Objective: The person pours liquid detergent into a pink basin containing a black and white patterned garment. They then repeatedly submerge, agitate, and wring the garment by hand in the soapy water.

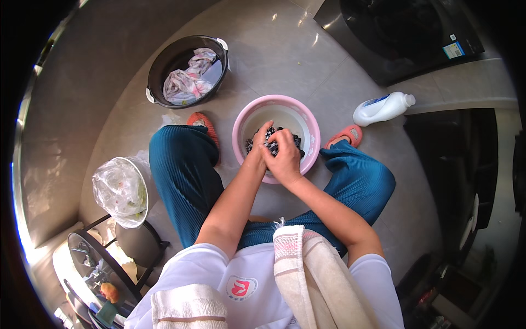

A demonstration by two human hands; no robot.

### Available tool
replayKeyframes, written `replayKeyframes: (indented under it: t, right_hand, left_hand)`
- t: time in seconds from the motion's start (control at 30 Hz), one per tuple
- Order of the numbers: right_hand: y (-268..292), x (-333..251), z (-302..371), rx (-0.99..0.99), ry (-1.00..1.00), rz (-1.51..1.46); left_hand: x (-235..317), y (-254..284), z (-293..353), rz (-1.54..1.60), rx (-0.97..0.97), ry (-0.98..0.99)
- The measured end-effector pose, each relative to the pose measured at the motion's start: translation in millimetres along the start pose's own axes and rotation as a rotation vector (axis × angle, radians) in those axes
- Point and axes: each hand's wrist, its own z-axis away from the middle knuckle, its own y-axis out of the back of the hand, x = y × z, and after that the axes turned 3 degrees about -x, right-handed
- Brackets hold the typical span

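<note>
Between my knees a pink-rimmed basin (313, 131) stands on the floor, with a dark cloth with white patterning (297, 143) bunched inside it. Both my hands are over the basin, close together on the cloth. My left hand (261, 140) has its fingers stretched along the cloth, with part of the fabric against it. My right hand (284, 156) is curled around a fold of the cloth, fingertips bent toward the left hand. Some of the cloth lies hidden beneath my hands.
A black tub (155, 82) with pale wet-looking cloth (189, 82) stands at the far left. A white bottle (382, 108) lies on its side to the right, near a dark front-loading machine (405, 38). A bag-lined bin (120, 189) stands left of my knee. A towel (301, 268) hangs down my front.
</note>
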Motion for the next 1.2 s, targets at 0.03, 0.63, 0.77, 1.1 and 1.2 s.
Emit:
replayKeyframes:
  t: [0.03, 0.63, 0.77, 1.1, 1.2]
  right_hand:
    - [-0.3, -1.3, -2.8, -0.093, 0.003, 0.067]
    - [-0.9, 11.6, -10.5, 0.026, -0.042, 0.142]
    - [8.8, 78.0, -35.1, 0.169, -0.365, 0.241]
    - [-1.4, 170.7, -37.6, -0.075, -0.894, -0.722]
    - [-15.3, 185.2, -45.6, -0.064, -0.915, -0.762]
  left_hand:
    - [-2.4, 1.0, -1.1, 0.012, -0.139, 0.039]
    - [-21.5, 10.9, -21.2, -0.097, -0.079, -0.131]
    - [-44.3, -15.7, -6.6, -0.431, 0.150, -0.122]
    - [-1.1, 41.9, -28.7, -0.347, 0.237, -0.021]
    - [15.0, 66.3, -48.2, -0.379, 0.212, -0.029]
